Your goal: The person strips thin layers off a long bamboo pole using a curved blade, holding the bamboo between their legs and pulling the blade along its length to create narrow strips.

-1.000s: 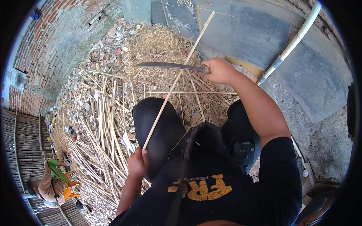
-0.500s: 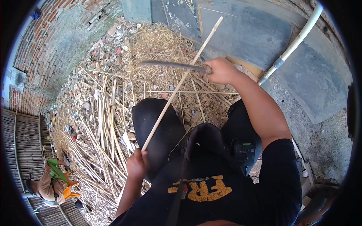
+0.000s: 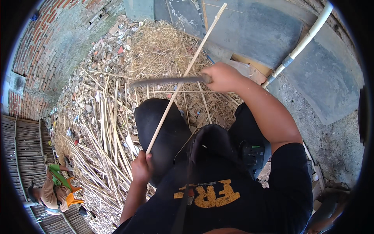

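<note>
My left hand [image 3: 142,167] is closed around the lower end of a long pale bamboo strip [image 3: 165,111], which slants up and away to the right past my left knee. A machete [image 3: 163,81] with a dark blade is gripped by its handle in my right hand [image 3: 222,77]. Its blade points left and crosses the strip a little beyond my knees, at or very near its surface. Whether the edge bites into the strip cannot be made out.
Many split bamboo strips [image 3: 105,128] lie on rubble at my left. Beyond my knees is a heap of straw-like shavings [image 3: 167,46]. Grey panels [image 3: 269,31] and a white pipe [image 3: 307,41] stand at the far right. Another person [image 3: 54,195] sits on an orange chair [image 3: 74,197] at far left.
My right hand has drawn the machete nearer and slightly left, down along the strip. The strip's far end has shifted up and a little left. My left hand stays at the lower end.
</note>
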Tool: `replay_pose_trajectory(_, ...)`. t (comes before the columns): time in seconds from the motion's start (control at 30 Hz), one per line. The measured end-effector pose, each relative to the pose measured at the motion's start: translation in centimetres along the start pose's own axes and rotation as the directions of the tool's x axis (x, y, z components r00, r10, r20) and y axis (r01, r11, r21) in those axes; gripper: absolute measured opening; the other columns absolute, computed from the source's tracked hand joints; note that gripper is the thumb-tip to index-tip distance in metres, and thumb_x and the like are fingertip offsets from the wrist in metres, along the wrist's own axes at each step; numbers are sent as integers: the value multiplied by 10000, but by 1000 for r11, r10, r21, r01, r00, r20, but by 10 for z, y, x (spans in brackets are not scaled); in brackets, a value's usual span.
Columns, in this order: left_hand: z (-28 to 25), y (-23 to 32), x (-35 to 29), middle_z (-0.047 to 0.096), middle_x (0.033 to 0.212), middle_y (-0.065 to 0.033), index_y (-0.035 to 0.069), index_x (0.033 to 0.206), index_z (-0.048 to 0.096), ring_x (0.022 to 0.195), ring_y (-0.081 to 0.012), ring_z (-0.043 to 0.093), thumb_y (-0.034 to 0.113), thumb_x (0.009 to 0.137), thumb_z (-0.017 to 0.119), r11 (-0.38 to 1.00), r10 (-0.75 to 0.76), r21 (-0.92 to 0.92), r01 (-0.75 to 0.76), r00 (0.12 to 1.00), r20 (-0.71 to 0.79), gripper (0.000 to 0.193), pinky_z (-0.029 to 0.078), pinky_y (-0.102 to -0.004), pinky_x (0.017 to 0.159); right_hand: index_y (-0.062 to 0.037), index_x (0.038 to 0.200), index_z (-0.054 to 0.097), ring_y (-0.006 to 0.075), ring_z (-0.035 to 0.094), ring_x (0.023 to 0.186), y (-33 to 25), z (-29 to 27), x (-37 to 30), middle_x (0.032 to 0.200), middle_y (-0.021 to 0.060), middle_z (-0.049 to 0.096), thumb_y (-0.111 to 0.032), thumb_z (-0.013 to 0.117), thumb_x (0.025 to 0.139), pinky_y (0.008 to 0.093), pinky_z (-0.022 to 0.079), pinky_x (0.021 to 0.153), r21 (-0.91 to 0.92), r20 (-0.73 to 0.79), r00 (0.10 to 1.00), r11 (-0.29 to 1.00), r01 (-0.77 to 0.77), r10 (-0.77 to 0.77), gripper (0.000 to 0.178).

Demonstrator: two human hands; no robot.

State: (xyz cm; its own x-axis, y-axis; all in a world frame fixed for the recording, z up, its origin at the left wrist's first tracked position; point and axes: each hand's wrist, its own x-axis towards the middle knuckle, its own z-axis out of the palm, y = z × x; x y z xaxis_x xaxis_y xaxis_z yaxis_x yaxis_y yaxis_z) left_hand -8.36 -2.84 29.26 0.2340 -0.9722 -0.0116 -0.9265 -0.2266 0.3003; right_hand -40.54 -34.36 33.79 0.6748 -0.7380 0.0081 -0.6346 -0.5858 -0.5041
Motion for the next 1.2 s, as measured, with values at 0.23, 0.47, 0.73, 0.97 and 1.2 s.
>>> replay_pose_trajectory(0.23, 1, -2, 4, 597, 634, -254, 42, 863, 495, 612, -492, 604, 323, 1010, 498, 999, -15, -36, 15, 1000, 9, 317, 459, -601, 592, -77, 911, 693, 358, 675, 795, 34, -13, 8, 820, 175, 689, -171, 664, 770, 479, 527, 729, -16, -79, 966, 969, -248, 246, 172)
replay_pose_trajectory(0.47, -4, -3, 5, 579, 622, -252, 35, 847, 488, 614, -492, 591, 325, 1022, 485, 997, 26, -74, -22, 998, 50, 338, 454, -560, 573, -114, 868, 684, 332, 673, 768, 4, 1, 3, 796, 142, 677, -159, 673, 759, 460, 529, 711, -78, 20, 1000, 997, -10, 12, 119)
replay_pose_trajectory(0.73, -24, -2, 10, 533, 594, -247, 16, 810, 473, 601, -490, 557, 281, 1036, 477, 976, 108, -203, -81, 986, 127, 348, 413, -523, 545, -75, 958, 695, 331, 667, 727, 34, -3, 9, 768, 165, 671, -143, 671, 758, 445, 521, 691, 65, -98, 986, 989, -129, 135, 212)
replay_pose_trajectory(0.97, -15, -8, 19, 537, 589, -235, 11, 810, 487, 587, -482, 559, 297, 1045, 460, 967, 103, -245, -67, 985, 136, 371, 415, -510, 534, -66, 952, 696, 337, 671, 793, 39, -2, 13, 808, 154, 686, -134, 654, 761, 465, 525, 741, 154, 24, 983, 971, -185, 183, 207)
replay_pose_trajectory(1.2, -24, 0, 9, 541, 613, -246, 2, 838, 504, 619, -489, 559, 294, 1054, 411, 979, 63, -201, -31, 986, 155, 375, 410, -516, 565, -91, 1041, 700, 392, 670, 808, 9, -14, 6, 820, 199, 690, -176, 684, 738, 476, 534, 735, -119, -55, 993, 987, -111, 105, 316)
